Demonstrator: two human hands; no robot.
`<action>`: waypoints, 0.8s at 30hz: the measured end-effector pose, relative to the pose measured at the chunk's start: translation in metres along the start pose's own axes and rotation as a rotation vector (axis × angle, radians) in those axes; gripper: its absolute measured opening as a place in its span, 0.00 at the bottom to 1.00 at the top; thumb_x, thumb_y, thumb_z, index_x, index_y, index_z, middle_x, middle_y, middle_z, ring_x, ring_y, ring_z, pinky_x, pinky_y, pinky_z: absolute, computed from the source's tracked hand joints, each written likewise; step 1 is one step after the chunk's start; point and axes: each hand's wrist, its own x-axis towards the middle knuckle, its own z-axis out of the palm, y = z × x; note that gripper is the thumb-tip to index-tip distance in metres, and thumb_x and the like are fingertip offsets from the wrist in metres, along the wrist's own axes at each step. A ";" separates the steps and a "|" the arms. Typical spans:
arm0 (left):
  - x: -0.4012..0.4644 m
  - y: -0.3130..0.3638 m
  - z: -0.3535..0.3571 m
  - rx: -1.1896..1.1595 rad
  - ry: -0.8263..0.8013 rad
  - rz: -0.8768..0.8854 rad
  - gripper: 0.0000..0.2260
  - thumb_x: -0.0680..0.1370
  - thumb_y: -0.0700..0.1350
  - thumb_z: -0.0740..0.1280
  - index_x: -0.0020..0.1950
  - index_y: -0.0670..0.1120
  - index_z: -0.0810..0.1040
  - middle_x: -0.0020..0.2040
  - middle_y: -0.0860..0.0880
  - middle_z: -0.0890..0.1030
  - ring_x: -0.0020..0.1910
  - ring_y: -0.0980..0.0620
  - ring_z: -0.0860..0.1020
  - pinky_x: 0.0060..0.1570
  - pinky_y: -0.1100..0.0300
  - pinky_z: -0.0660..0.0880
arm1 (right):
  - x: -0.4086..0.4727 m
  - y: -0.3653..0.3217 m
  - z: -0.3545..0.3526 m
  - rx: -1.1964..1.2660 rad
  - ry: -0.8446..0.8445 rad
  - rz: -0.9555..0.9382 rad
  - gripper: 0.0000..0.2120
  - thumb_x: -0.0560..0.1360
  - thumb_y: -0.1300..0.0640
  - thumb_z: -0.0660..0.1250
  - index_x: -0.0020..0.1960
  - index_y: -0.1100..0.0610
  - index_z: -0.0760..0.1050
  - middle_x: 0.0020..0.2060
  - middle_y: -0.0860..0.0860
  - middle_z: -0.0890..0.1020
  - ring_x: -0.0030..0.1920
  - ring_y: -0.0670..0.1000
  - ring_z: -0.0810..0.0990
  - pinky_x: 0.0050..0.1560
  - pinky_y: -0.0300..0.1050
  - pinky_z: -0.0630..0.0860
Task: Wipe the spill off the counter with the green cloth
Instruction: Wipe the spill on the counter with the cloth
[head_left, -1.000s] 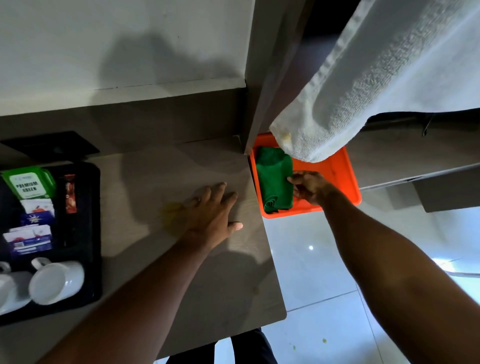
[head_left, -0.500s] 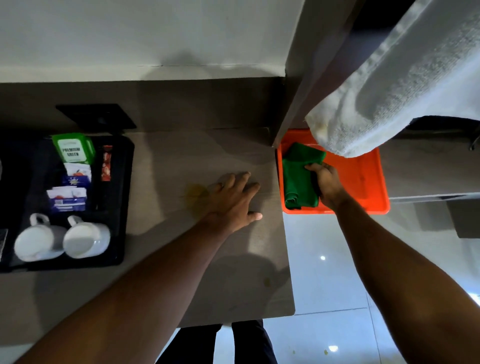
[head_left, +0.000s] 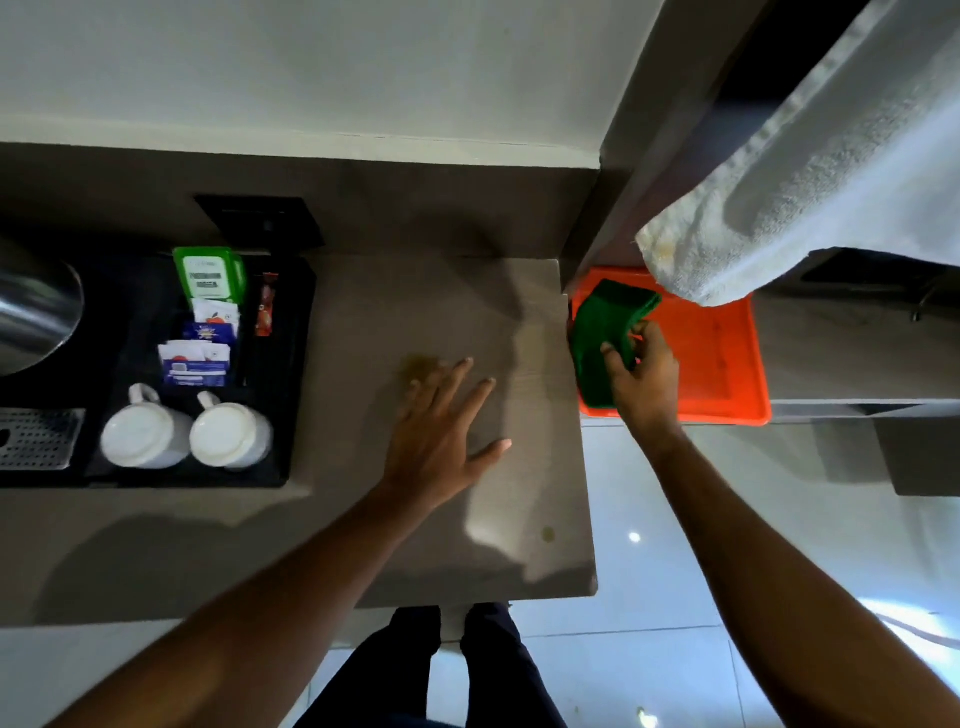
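Note:
A folded green cloth (head_left: 597, 338) lies in the left part of an orange tray (head_left: 722, 358), just right of the counter's edge. My right hand (head_left: 641, 374) is closed on the cloth's right side, fingers curled around the fold. A yellowish spill (head_left: 418, 364) marks the brown counter (head_left: 363, 519), partly under my fingertips. My left hand (head_left: 441, 431) rests flat on the counter with fingers spread, right beside the spill. A smaller yellow drop (head_left: 548, 533) sits near the counter's front right corner.
A black tray (head_left: 291, 364) at the left holds two white mugs (head_left: 187, 439), tea sachets (head_left: 200, 348) and a green packet (head_left: 210, 273). A metal kettle (head_left: 36, 312) is at the far left. A white towel (head_left: 779, 208) hangs over the orange tray. Tiled floor (head_left: 675, 597) lies below right.
My right hand has curled its fingers around the green cloth and started lifting its right edge. The view has shifted right and down. My left hand stays flat by the spill.

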 end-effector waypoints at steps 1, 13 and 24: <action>-0.016 -0.010 -0.003 -0.027 0.022 -0.058 0.37 0.75 0.71 0.62 0.80 0.54 0.64 0.84 0.46 0.60 0.81 0.41 0.60 0.76 0.37 0.60 | -0.010 -0.009 0.008 -0.131 -0.007 -0.065 0.11 0.74 0.63 0.69 0.56 0.60 0.74 0.49 0.60 0.83 0.48 0.62 0.82 0.47 0.61 0.80; -0.117 -0.098 0.007 -0.007 -0.032 -0.211 0.38 0.76 0.66 0.60 0.80 0.47 0.65 0.82 0.43 0.65 0.81 0.40 0.63 0.76 0.40 0.62 | -0.054 -0.030 0.052 -0.636 -0.275 -0.435 0.20 0.69 0.44 0.69 0.57 0.52 0.81 0.66 0.51 0.80 0.72 0.57 0.70 0.70 0.69 0.59; -0.125 -0.119 0.037 0.005 0.039 -0.127 0.36 0.77 0.65 0.63 0.81 0.50 0.62 0.85 0.47 0.58 0.84 0.45 0.54 0.79 0.43 0.54 | -0.022 -0.048 0.082 -0.919 -0.512 -0.616 0.17 0.75 0.45 0.68 0.60 0.52 0.82 0.68 0.52 0.78 0.67 0.59 0.74 0.65 0.59 0.71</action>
